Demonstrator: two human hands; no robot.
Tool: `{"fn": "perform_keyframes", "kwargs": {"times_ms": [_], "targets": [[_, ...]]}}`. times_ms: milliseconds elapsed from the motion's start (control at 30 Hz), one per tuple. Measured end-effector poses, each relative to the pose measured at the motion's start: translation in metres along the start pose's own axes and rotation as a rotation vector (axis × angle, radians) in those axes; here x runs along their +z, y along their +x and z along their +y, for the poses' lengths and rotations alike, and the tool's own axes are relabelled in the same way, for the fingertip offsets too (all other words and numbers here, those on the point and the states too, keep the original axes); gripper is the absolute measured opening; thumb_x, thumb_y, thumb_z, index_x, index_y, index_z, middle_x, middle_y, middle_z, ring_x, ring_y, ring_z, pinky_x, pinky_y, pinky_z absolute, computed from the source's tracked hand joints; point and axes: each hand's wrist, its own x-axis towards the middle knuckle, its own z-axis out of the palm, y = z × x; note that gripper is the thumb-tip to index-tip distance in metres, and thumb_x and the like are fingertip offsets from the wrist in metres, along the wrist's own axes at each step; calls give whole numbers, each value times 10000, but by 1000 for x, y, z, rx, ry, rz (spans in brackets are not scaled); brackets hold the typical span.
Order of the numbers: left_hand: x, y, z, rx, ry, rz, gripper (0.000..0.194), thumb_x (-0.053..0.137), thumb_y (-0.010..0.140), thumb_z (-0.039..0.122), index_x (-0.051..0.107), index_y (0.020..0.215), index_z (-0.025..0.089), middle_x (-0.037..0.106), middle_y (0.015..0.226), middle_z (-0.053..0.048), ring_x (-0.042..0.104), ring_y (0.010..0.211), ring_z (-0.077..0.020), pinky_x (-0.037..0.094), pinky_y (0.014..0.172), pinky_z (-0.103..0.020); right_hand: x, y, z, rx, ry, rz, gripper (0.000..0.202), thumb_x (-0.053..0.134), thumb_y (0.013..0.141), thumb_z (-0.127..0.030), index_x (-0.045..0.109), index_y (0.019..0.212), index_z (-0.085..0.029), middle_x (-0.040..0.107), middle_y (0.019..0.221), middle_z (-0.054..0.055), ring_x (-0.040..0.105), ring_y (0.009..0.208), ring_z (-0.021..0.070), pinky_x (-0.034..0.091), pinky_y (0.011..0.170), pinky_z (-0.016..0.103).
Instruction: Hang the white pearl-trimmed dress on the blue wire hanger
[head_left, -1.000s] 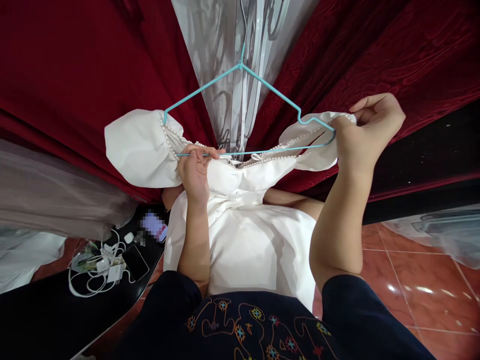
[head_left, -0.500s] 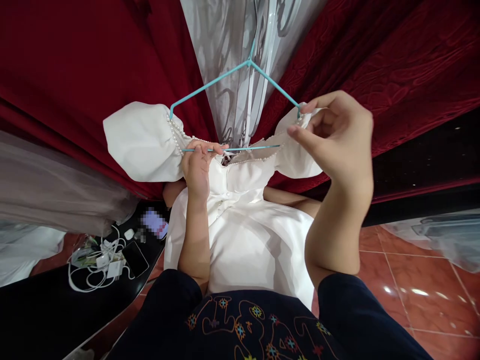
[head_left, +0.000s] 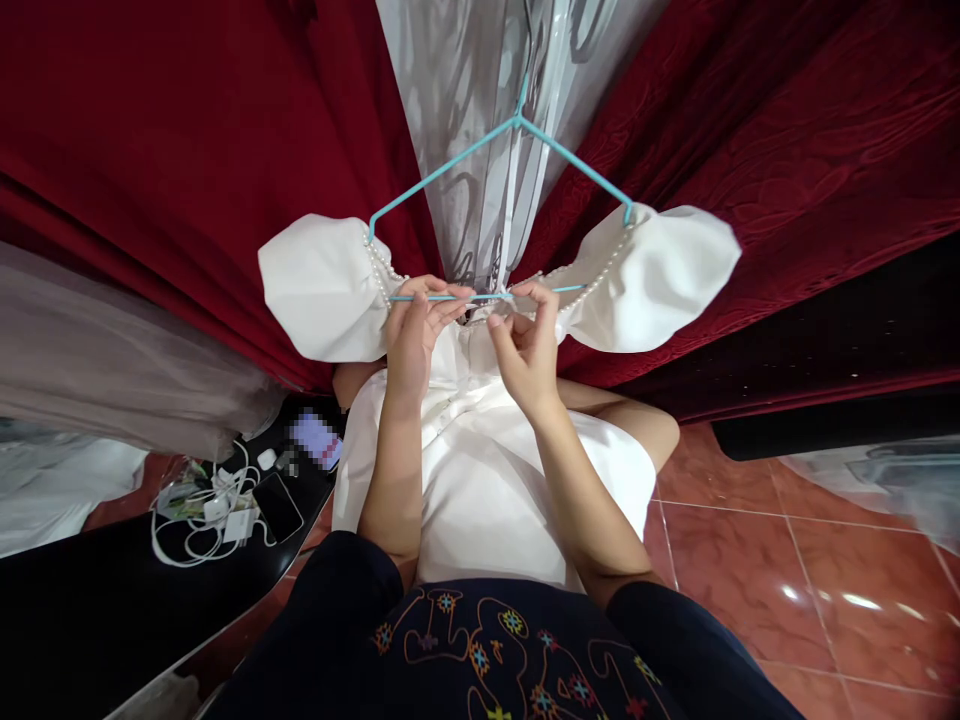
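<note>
A white dress (head_left: 487,480) with puffed sleeves and pearl-like trim hangs from a light blue hanger (head_left: 442,170) and lies over my lap. Near the neckline, my left hand (head_left: 412,345) has its fingers closed around the hanger's lower bar. My right hand (head_left: 529,350) is beside it, thumb and forefinger curved close together at the neckline by the same bar. What the right fingertips hold, if anything, is too small to make out. The left puffed sleeve (head_left: 322,290) and the right one (head_left: 652,280) spread out to either side.
Red curtains (head_left: 187,150) hang ahead, with sheer white fabric (head_left: 465,120) between them. At the left, a black table (head_left: 90,600) bears white cables (head_left: 187,550), a dark phone (head_left: 277,507) and a lit, blurred screen (head_left: 316,440). Red tiles (head_left: 735,560) show at the right.
My right hand has moved left and down from the hanger's right end to the neckline, close to my left hand. The right sleeve has come into full view. The view has shifted slightly.
</note>
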Motion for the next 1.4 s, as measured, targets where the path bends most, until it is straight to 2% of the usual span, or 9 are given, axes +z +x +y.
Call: {"fn": "perform_keyframes", "kwargs": {"times_ms": [200, 400, 567, 667, 867, 1067, 1233, 1300, 1400], "targets": [[-1, -17, 30, -110, 327, -102, 451, 626, 999, 620, 772, 1075, 200, 826, 1014, -97, 792, 1027, -252, 602, 959, -387, -10, 14, -5, -47, 32, 76, 347, 611, 1004, -592, 493, 1116, -285, 360, 742, -51, 307, 547, 74, 201, 511, 271], [3, -17, 52, 563, 556, 358, 149, 774, 956, 354, 727, 1044, 244, 711, 1083, -51, 665, 1122, -233, 539, 1045, -443, -14, 16, -4, -57, 56, 102, 349, 624, 994, -599, 497, 1036, -276, 326, 696, -62, 283, 530, 72, 168, 507, 268], [-19, 10, 39, 714, 850, 398, 499, 792, 781, 61, 721, 1243, 233, 662, 1318, -87, 554, 1331, -298, 323, 1269, -523, -8, 15, -6, -48, 38, 105, 352, 641, 986, -586, 495, 1044, -271, 326, 668, -79, 270, 513, 69, 181, 519, 271], [-32, 29, 36, 721, 785, 469, 526, 607, 714, -59, 748, 1146, 208, 711, 1217, -65, 610, 1255, -263, 405, 1215, -463, -8, 17, -5, -41, 21, 103, 338, 647, 988, -563, 506, 1059, -264, 297, 602, -103, 269, 500, 74, 188, 530, 270], [-56, 64, 48, 720, 501, 542, 268, 532, 890, 26, 705, 981, 208, 702, 992, -19, 682, 997, -182, 525, 1019, -353, -12, 20, -7, -56, -20, 106, 289, 688, 974, -487, 551, 1021, -236, 319, 557, -119, 278, 506, 63, 208, 548, 255], [-98, 65, 44, 761, 514, 789, 312, 480, 831, -72, 701, 951, 113, 709, 937, -27, 672, 918, -158, 543, 977, -348, -15, 20, -13, -47, 11, 115, 313, 721, 946, -502, 579, 999, -228, 315, 549, -119, 283, 502, 54, 213, 550, 244], [-113, 33, 13, 498, 550, 449, 156, 724, 817, 45, 767, 937, 135, 779, 898, -9, 727, 841, -147, 588, 838, -279, -11, 19, -14, -36, 16, 113, 341, 737, 927, -529, 608, 1005, -223, 308, 552, -114, 275, 511, 57, 222, 547, 241], [-104, 20, 5, 294, 551, 198, 126, 805, 846, 201, 796, 969, 173, 817, 972, -29, 769, 934, -177, 606, 886, -291, -7, 20, -12, -40, 24, 121, 327, 733, 934, -515, 610, 1001, -220, 311, 565, -110, 281, 522, 57, 229, 551, 240], [-75, 11, 0, 188, 417, -17, 396, 881, 822, 376, 783, 1169, 212, 826, 1171, -73, 783, 1128, -235, 615, 990, -334, -2, 20, -10, -46, 34, 135, 299, 728, 943, -484, 609, 999, -215, 308, 578, -108, 291, 528, 56, 240, 553, 238]]}}
